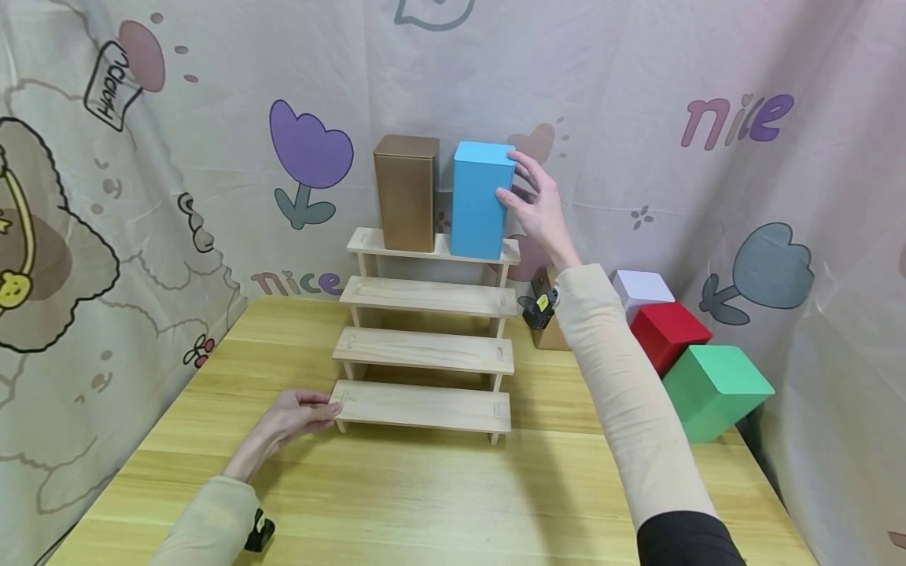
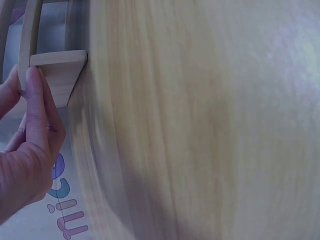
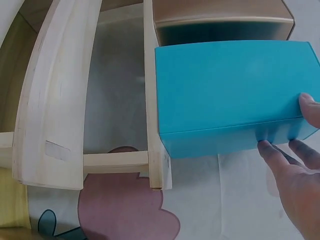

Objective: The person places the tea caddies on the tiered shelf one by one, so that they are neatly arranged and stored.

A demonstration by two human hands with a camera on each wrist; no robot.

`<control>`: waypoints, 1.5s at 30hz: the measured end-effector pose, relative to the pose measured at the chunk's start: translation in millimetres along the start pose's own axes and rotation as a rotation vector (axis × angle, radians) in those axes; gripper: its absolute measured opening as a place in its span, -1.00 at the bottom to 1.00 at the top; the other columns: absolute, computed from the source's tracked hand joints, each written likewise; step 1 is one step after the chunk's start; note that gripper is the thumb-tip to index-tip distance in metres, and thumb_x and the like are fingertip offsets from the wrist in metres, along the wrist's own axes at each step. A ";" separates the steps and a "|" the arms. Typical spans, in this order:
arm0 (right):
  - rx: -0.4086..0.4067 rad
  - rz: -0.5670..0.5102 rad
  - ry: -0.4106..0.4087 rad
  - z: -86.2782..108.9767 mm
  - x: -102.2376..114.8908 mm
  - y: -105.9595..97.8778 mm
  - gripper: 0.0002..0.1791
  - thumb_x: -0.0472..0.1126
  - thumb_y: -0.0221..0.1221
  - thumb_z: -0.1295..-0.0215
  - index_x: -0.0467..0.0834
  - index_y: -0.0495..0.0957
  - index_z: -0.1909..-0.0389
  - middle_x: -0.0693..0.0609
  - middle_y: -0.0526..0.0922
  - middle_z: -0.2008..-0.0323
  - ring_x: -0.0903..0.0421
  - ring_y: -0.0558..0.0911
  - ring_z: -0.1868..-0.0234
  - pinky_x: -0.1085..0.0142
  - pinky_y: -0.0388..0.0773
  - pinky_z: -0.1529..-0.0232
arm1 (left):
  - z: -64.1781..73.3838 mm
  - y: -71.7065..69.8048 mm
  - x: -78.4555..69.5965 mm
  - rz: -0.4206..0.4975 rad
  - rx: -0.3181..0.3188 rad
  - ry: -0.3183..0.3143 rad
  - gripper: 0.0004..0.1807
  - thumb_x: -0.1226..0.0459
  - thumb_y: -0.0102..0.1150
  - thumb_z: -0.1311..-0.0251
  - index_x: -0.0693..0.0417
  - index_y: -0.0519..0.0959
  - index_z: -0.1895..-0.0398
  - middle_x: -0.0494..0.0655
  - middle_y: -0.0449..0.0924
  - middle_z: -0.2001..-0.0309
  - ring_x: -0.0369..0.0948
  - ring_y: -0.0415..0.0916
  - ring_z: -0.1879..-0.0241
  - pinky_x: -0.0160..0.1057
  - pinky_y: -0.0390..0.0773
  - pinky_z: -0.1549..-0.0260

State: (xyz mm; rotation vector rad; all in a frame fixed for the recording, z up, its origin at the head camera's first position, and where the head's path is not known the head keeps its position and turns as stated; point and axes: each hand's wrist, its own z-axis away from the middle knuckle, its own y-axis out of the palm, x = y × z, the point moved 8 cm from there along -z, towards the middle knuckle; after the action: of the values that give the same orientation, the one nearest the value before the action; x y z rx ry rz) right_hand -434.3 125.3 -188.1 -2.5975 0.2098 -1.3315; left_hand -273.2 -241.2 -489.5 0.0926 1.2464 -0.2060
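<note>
A wooden four-step display stand [image 1: 425, 350] stands on the table. At the left end of its lowest step my left hand [image 1: 292, 420] pinches the board between thumb and fingers; the left wrist view shows that hand [image 2: 32, 135] at the board's edge. A tall blue box [image 1: 481, 203] stands upright on the top step, at the right. My right hand [image 1: 541, 206] holds its upper right edge, thumb on the front and fingers on the side, as the right wrist view of the blue box [image 3: 230, 90] shows. Beside it, a little apart, stands a brown box [image 1: 406, 195].
Right of the stand are a white box [image 1: 642, 289], a red box [image 1: 668, 334] and a tilted green box [image 1: 718, 389]. A cardboard-coloured box [image 1: 550, 338] is partly hidden behind my right forearm. A printed curtain [image 1: 602, 94] hangs behind the wooden table [image 1: 396, 503].
</note>
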 end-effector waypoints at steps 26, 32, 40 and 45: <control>-0.001 0.016 0.014 -0.6 -0.4 6.6 -0.33 -0.41 0.20 -0.37 -0.10 0.29 -0.47 -0.15 0.36 -0.46 -0.13 0.40 -0.47 -0.05 0.44 -0.50 | 0.0 -0.2 0.6 0.020 -0.001 0.003 -0.52 0.47 0.21 -0.30 0.72 0.34 -0.14 -0.09 0.66 0.28 -0.32 0.69 0.31 -0.40 0.80 0.17; -0.002 0.044 0.007 -0.1 -0.4 6.4 -0.33 -0.39 0.20 -0.37 -0.07 0.29 -0.47 -0.12 0.36 -0.46 -0.10 0.39 -0.47 -0.02 0.43 -0.51 | -0.3 -0.3 1.2 0.011 -0.005 0.003 -0.45 0.48 0.20 -0.31 0.76 0.25 -0.20 -0.08 0.64 0.27 -0.32 0.68 0.30 -0.41 0.79 0.16; -0.005 0.036 0.014 0.9 0.7 5.5 -0.33 -0.39 0.20 -0.38 -0.06 0.29 -0.48 -0.14 0.37 -0.46 -0.12 0.40 -0.47 -0.05 0.41 -0.52 | 0.1 0.4 0.1 0.000 -0.005 0.013 -0.44 0.48 0.19 -0.31 0.77 0.24 -0.20 -0.05 0.64 0.25 -0.31 0.68 0.30 -0.39 0.80 0.14; -0.006 0.021 0.018 0.6 -0.6 5.6 -0.33 -0.40 0.19 -0.38 -0.06 0.29 -0.48 -0.16 0.37 -0.45 -0.13 0.40 -0.47 -0.08 0.39 -0.53 | 0.2 0.7 -0.3 0.000 -0.001 0.016 -0.44 0.48 0.18 -0.32 0.78 0.23 -0.21 -0.04 0.64 0.24 -0.31 0.68 0.29 -0.39 0.79 0.13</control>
State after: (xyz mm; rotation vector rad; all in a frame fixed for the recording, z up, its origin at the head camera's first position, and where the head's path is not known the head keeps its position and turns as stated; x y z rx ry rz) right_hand -434.4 120.2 -190.3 -2.5815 0.2438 -1.3497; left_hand -272.9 -240.5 -489.3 0.0937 1.2623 -0.2049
